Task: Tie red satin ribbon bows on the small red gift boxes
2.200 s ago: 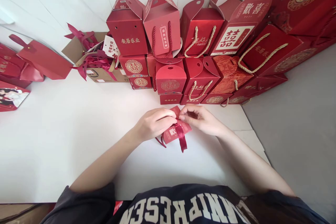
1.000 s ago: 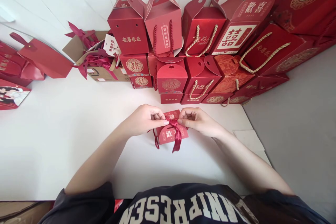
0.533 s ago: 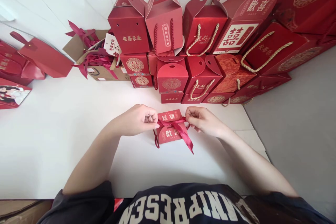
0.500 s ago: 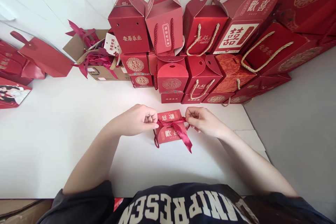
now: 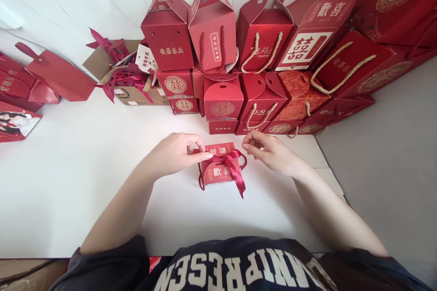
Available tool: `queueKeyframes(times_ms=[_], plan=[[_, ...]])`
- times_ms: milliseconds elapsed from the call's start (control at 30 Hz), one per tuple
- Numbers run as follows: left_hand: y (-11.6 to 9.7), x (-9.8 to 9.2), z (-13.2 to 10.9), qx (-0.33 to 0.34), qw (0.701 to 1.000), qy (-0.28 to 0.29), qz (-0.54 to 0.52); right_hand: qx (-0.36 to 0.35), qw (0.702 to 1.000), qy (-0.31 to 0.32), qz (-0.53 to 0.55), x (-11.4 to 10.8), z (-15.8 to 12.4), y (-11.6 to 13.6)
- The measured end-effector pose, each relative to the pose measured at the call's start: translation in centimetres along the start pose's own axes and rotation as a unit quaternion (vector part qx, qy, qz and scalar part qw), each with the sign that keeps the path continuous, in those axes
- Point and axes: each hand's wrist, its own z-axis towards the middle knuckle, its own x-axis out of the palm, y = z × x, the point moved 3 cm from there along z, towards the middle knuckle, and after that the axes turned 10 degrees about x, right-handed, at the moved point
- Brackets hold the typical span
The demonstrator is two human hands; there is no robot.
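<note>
A small red gift box [image 5: 218, 175] with gold and white characters lies on the white table, with dark red cord handles at its two sides. Across its top runs a crimson satin ribbon [image 5: 235, 170], tied in a bow, its tail hanging over the near edge. My left hand [image 5: 186, 151] is at the box's left side, thumb and forefinger closed at the left end of the bow. Just off the box's upper right corner, my right hand [image 5: 268, 150] is loosely curled and free of the ribbon, with nothing seen in its fingers.
Red gift boxes [image 5: 221, 102] with rope handles stand stacked along the wall. A cardboard box [image 5: 136, 94] of crimson ribbons sits at the back left. More red packages [image 5: 61, 75] lie at far left. A grey wall [image 5: 385, 168] bounds the right side.
My right hand has let go of the ribbon's right loop and moved slightly up. My left thumb has shifted right over the box, and the bow's loops look looser.
</note>
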Motion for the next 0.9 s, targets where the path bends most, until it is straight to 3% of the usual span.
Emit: queueKeyframes(times_ms=[133, 267, 433, 600, 800, 900], plan=[[0.7, -0.7, -0.4, -0.008, 1.000, 0.018, 0.024, -0.039, 0.999, -0.021, -0.009, 0.0, -0.2, 0.4], [1.6, -1.1, -0.4, -0.028, 0.997, 0.064, 0.012, -0.167, 0.983, -0.063, -0.052, 1.0, -1.1, 2.0], [1.1, -0.9, 0.0, 0.005, 0.996, 0.080, -0.038, -0.282, 0.947, -0.025, -0.151, 3.7, -2.0, 3.6], [0.5, -0.8, 0.0, 0.025, 0.997, 0.050, -0.045, -0.271, 0.950, 0.000, -0.155, 4.3, -1.9, 3.5], [-0.7, 1.0, 0.6, 0.084, 0.990, 0.089, -0.071, -0.250, 0.966, -0.008, -0.064, 3.0, -1.8, 3.3], [-0.9, 1.4, 0.8, 0.094, 0.990, 0.077, -0.073, -0.245, 0.968, -0.024, -0.054, 2.5, -1.8, 3.3]])
